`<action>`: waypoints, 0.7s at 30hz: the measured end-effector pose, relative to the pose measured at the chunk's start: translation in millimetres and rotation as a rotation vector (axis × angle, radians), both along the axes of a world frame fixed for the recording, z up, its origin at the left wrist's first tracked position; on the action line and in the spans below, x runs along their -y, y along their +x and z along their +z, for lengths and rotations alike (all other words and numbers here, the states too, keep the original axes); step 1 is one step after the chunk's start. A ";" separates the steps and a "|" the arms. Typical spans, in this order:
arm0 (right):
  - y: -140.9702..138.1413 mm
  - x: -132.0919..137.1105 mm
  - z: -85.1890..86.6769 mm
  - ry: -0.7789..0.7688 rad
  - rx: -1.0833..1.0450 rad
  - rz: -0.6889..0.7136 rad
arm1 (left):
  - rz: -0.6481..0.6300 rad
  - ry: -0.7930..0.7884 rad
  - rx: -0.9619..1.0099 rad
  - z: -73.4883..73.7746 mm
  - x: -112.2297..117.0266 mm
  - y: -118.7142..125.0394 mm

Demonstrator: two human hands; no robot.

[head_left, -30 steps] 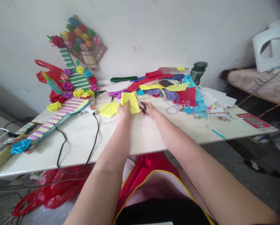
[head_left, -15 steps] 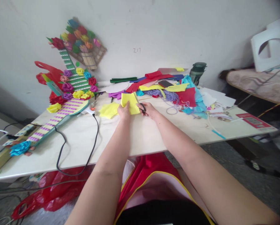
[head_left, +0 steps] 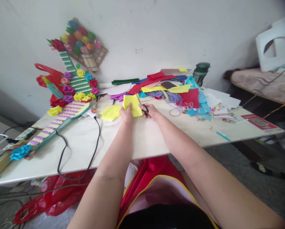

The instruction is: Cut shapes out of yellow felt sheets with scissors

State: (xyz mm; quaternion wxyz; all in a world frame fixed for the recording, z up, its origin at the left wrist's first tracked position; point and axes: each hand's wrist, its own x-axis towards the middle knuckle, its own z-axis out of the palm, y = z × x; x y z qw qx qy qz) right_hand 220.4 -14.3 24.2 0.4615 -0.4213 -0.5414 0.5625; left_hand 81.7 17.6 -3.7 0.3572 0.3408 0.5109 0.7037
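My left hand is closed on a piece of yellow crepe paper, thumb on top, holding it just above the table. In my right hand is a pair of scissors with black handles, fingers in the loops. The blades lie along the right edge of the paper, pointing away from me; how far apart they are I cannot tell. To the left of my left hand, another yellow crepe paper piece rests flat on the table.
Behind my hands lies a pile of coloured paper with purple yarn and a dark phone. A green bottle stands at the back right. Flower-decorated boards and a black cable occupy the left.
Almost nothing differs. Both hands keep the paper and the scissors in nearly the same place; the view has shifted very slightly.
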 end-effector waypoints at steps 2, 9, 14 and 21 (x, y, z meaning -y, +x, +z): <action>0.1 -0.5 -0.8 0.002 -0.003 -0.003 | -0.001 0.000 -0.006 0.1 0.4 0.1; -0.1 -2.1 -3.2 0.003 -0.004 -0.006 | 0.008 -0.008 -0.021 -0.1 0.0 -0.4; -0.6 -2.2 -3.6 0.006 0.004 -0.017 | 0.001 -0.001 -0.019 0.0 0.1 -0.2; -2.1 -2.7 -4.4 0.017 0.009 -0.030 | 0.007 -0.020 0.001 4.7 3.2 1.6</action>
